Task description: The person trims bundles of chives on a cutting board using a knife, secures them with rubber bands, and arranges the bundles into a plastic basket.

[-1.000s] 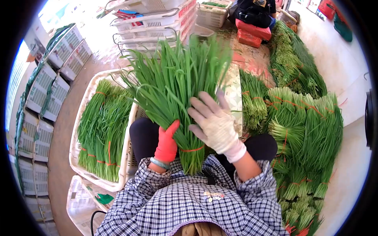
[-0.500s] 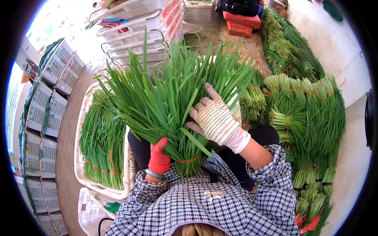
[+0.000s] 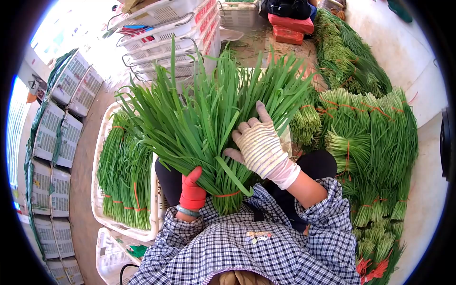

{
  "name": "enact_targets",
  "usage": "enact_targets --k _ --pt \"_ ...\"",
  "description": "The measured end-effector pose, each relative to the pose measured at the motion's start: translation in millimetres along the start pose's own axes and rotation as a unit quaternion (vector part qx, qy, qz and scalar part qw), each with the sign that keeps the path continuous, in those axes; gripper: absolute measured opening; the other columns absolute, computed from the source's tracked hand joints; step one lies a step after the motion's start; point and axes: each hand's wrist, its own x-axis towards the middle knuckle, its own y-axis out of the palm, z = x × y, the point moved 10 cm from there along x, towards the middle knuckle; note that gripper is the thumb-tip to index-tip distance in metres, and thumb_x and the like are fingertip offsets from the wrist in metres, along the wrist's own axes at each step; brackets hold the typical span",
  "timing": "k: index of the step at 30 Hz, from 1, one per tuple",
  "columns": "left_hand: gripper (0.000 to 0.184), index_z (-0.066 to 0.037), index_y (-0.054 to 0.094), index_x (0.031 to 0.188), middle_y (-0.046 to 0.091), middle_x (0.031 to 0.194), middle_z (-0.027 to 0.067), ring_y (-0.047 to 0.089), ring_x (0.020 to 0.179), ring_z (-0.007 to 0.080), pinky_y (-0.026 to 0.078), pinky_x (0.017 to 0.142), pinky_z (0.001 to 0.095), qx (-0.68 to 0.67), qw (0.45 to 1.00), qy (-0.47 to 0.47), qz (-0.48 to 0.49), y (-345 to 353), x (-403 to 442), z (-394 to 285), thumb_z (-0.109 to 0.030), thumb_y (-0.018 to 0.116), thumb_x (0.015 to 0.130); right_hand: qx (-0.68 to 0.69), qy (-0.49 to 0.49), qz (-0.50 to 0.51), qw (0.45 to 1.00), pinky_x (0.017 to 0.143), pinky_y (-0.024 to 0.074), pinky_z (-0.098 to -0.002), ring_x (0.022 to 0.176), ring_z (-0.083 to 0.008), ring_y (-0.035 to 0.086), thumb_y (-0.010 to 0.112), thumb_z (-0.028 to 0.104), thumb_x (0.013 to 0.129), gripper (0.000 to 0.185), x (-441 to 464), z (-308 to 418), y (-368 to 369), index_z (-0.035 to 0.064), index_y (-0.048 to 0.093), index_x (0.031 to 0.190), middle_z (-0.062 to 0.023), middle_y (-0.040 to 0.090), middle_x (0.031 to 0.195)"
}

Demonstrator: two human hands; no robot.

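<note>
A thick bunch of green garlic chives (image 3: 190, 126) stands upright over my lap, its leaves fanned out at the top. An orange band (image 3: 227, 194) rings its lower end. My left hand (image 3: 192, 190), in a red glove, is closed round the left side of the bunch just above the band, thumb in front, other fingers hidden behind. My right hand (image 3: 261, 147), in a striped white glove, lies against the right side of the leaves with its fingers apart, one pointing up. A single leaf bends down below the right thumb.
On the left, a white crate (image 3: 154, 204) holds several banded bunches (image 3: 123, 171). More banded bunches (image 3: 349, 147) are piled on my right. Ahead rise stacked white crates (image 3: 166, 38), with red blocks (image 3: 289, 28) farther back. Covered crates (image 3: 50, 137) line the far left.
My right hand has shifted very slightly against the leaves, and the leaf tips on the right have spread a little farther right. My left hand keeps its hold on the garlic chives.
</note>
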Motion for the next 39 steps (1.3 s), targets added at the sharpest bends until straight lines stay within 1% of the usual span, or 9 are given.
enact_targets --k 19,25,26,32,33,34,35,37,39 --pt "0.047 -0.002 0.055 0.125 0.062 0.118 0.0067 0.06 0.106 0.0208 0.048 0.092 0.0357 0.091 0.995 0.031 -0.037 33 10 -25 -0.016 0.067 0.082 0.162 0.136 -0.532 0.82 0.111 0.0309 -0.0474 0.113 -0.0311 0.053 0.063 0.001 0.078 0.039 -89 -78 -141 -0.0009 0.059 0.118 -0.0131 0.061 0.114" --pt "0.049 0.002 0.053 0.126 0.062 0.118 0.0118 0.06 0.109 0.0211 0.047 0.093 0.0358 0.112 0.993 0.03 0.01 98 59 -57 -0.017 0.071 0.084 0.625 0.263 -0.157 0.718 0.109 0.034 -0.0407 0.135 -0.0296 0.036 0.069 0.012 0.079 0.096 -109 -26 102 0.0131 0.01 0.154 -0.016 0.026 0.153" --pt "0.058 0.003 0.048 0.132 0.059 0.125 0.0156 0.057 0.115 0.0241 0.045 0.097 0.037 0.172 0.982 0.045 0.058 114 65 -49 -0.019 0.071 0.084 0.753 0.208 -0.097 0.616 0.107 0.0363 -0.0381 0.135 -0.0276 0.036 0.07 0.017 0.081 0.094 -96 -7 127 0.0118 0.011 0.154 -0.0149 0.026 0.154" --pt "0.089 0.0 0.021 0.15 0.043 0.143 0.0192 0.039 0.135 0.0258 0.031 0.111 0.0357 0.454 0.843 0.23 0.176 193 22 -57 -0.017 0.074 0.081 0.724 0.225 -0.116 0.642 0.09 0.0488 -0.0338 0.103 -0.0203 0.057 0.065 0.009 0.082 0.06 -94 -57 203 0.001 0.04 0.136 -0.0078 0.058 0.114" --pt "0.082 0.002 0.026 0.148 0.039 0.147 0.019 0.035 0.138 0.0245 0.027 0.113 0.0348 0.436 0.841 0.232 0.223 197 10 -66 -0.013 0.072 0.082 0.825 0.239 -0.075 0.506 0.096 0.0474 -0.0375 0.113 -0.0234 0.055 0.072 0.028 0.079 0.074 -105 -51 199 0.003 0.037 0.14 -0.01 0.054 0.125" --pt "0.07 0.003 0.034 0.143 0.044 0.143 0.0194 0.04 0.135 0.0253 0.03 0.112 0.0347 0.354 0.875 0.154 0.292 184 8 -53 -0.013 0.069 0.084 0.903 0.244 -0.035 0.351 0.102 0.0461 -0.0412 0.122 -0.0265 0.053 0.079 0.046 0.076 0.09 -111 -35 186 0.005 0.035 0.143 -0.0121 0.05 0.137" --pt "0.059 0.004 0.043 0.138 0.05 0.139 0.0198 0.045 0.131 0.026 0.033 0.11 0.0346 0.267 0.894 0.072 0.354 169 2 -42 -0.012 0.066 0.087 0.888 0.228 -0.075 0.392 0.092 0.0518 -0.0373 0.104 -0.0253 0.063 0.071 0.036 0.085 0.059 -98 -33 135 -0.0025 0.053 0.126 -0.0141 0.062 0.118" --pt "0.037 0.006 0.058 0.124 0.062 0.124 0.0162 0.056 0.119 0.0235 0.041 0.104 0.0335 0.199 0.881 -0.209 0.374 122 -11 -11 -0.014 0.059 0.092 0.934 0.153 -0.003 0.322 0.096 0.0505 -0.0387 0.108 -0.0262 0.062 0.072 0.044 0.081 0.07 -106 -24 126 -0.0036 0.051 0.128 -0.0162 0.059 0.125" --pt "0.034 0.004 0.062 0.117 0.066 0.115 0.0136 0.06 0.111 0.0232 0.044 0.099 0.033 0.34 0.845 -0.212 0.353 82 -9 6 -0.019 0.058 0.093 0.936 0.165 0.023 0.311 0.096 0.0502 -0.0383 0.108 -0.0262 0.062 0.074 0.049 0.078 0.078 -108 -16 124 -0.0041 0.05 0.129 -0.0158 0.059 0.125"
